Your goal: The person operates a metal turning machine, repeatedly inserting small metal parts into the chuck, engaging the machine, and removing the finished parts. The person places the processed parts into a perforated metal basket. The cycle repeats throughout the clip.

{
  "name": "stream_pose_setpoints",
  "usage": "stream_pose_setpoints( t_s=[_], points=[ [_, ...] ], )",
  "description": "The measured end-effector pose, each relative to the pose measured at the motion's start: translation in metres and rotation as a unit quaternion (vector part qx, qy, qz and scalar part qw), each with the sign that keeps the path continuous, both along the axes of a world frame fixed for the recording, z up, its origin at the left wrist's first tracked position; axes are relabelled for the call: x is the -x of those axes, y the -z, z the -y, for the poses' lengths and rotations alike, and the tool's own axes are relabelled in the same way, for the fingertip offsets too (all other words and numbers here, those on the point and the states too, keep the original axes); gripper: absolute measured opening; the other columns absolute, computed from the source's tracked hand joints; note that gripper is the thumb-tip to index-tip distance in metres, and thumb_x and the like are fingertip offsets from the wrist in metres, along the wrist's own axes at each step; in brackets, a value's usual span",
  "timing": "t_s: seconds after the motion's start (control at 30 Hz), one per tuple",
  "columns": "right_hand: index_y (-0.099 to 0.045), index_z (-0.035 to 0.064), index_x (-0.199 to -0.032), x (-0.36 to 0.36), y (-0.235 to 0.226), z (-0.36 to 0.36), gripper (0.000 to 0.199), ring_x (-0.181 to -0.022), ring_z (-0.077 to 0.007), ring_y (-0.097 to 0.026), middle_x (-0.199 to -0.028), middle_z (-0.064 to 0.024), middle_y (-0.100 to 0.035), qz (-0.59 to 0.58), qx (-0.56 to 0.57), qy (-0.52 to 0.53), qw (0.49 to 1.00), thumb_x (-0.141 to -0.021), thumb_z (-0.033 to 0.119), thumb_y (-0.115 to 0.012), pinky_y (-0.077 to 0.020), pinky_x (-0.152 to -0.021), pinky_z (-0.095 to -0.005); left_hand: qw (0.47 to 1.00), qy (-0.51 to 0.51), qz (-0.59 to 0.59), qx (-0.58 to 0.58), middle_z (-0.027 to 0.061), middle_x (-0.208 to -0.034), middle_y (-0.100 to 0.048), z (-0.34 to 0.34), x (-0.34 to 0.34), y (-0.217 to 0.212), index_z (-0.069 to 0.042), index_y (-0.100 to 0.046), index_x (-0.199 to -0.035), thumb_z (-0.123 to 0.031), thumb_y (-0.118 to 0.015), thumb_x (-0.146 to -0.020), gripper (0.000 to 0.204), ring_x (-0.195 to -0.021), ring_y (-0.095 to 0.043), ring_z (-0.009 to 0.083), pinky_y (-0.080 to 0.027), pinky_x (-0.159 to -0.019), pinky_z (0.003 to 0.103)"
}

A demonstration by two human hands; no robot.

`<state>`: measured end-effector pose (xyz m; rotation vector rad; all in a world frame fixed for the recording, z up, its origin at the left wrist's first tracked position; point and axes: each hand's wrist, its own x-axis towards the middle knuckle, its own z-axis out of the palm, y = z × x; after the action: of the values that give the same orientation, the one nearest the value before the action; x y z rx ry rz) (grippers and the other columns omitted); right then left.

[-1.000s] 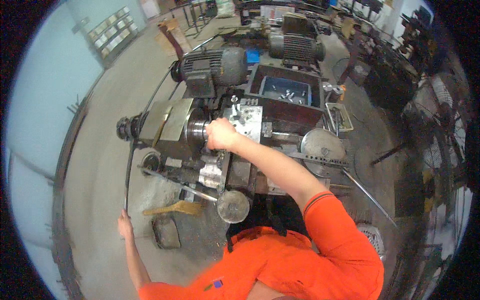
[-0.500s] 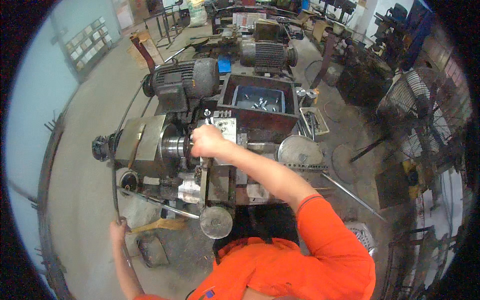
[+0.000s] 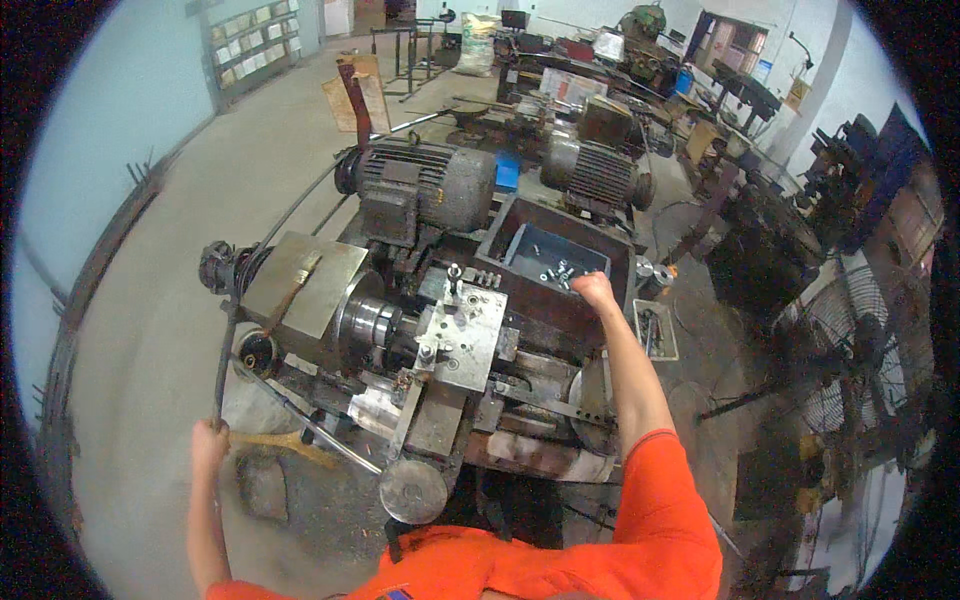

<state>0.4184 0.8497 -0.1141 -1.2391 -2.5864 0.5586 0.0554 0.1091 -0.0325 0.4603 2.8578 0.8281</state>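
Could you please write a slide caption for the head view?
At a lathe, right hand reaches the bin of metal parts; left hand grips a long bar.

The small silvery metal parts (image 3: 556, 270) in the dark rectangular metal bin (image 3: 520, 225), centre of the frame, are too small to tell apart, and the right hand (image 3: 596, 291) at the bin's near rim hides whatever its fingers touch. At lower left, the left hand (image 3: 209, 440) wraps the end of a long dark steel bar (image 3: 226, 340), covering its tip. The person's orange-sleeved torso (image 3: 560, 560) is cut off by the bottom edge. Machines along the upper right blur into dark shapes.
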Motion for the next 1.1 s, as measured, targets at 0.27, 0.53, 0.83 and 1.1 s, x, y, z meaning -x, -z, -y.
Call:
stream_pose_setpoints(
  t_s=[0.27, 0.53, 0.83, 1.1],
  points=[
    [-0.063, 0.0033, -0.106, -0.01, -0.056, 0.071, 0.054, -0.098, -0.0265, -0.061, -0.099, -0.0177, -0.064, -0.162, 0.032, 0.148, 0.975, -0.057, 0.025, -0.065, -0.0455, -0.086, -0.0315, 0.999, -0.013, 0.022, -0.022, 0.0108, -0.053, -0.056, 0.003, 0.006, 0.005, 0.004, -0.057, -0.074, -0.012, -0.059, -0.076, 0.016, -0.045, -0.056, 0.0189, -0.045, -0.044, 0.032],
    [-0.062, 0.0004, -0.106, -0.171, -0.103, 0.18, 0.041, -0.082, -0.013, -0.059, -0.089, -0.0086, -0.066, -0.256, -0.084, 0.142, 0.953, -0.067, 0.008, -0.056, -0.0455, -0.074, -0.0246, 0.986, 0.064, 0.098, -0.121, 0.0051, -0.057, -0.054, 0.047, 0.056, 0.06, 0.003, -0.056, -0.095, -0.019, -0.061, -0.081, 0.027, -0.051, -0.055, 0.015, -0.046, -0.049, 0.03],
    [-0.068, 0.0017, -0.084, -0.445, -0.063, 0.401, 0.023, -0.075, -0.0178, -0.064, -0.079, -0.0116, -0.067, -0.09, -0.021, 0.441, 0.893, -0.066, 0.013, -0.061, -0.0483, -0.069, -0.0291, 0.948, 0.09, 0.241, -0.185, 0.0025, -0.059, -0.048, 0.061, 0.092, 0.071, 0.004, -0.054, -0.106, -0.031, -0.066, -0.08, 0.045, -0.05, -0.044, 0.0107, -0.04, -0.049, 0.025],
    [-0.067, 0.0064, -0.071, -0.47, 0.056, 0.498, 0.019, -0.075, -0.0275, -0.063, -0.076, -0.0152, -0.064, 0.103, 0.1, 0.363, 0.921, -0.065, 0.024, -0.063, -0.0507, -0.07, -0.0346, 0.956, 0.078, 0.213, -0.185, 0.0024, -0.059, -0.049, 0.044, 0.078, 0.061, 0.005, -0.052, -0.113, -0.033, -0.067, -0.079, 0.054, -0.055, -0.049, 0.0123, -0.043, -0.052, 0.027]
  ],
)
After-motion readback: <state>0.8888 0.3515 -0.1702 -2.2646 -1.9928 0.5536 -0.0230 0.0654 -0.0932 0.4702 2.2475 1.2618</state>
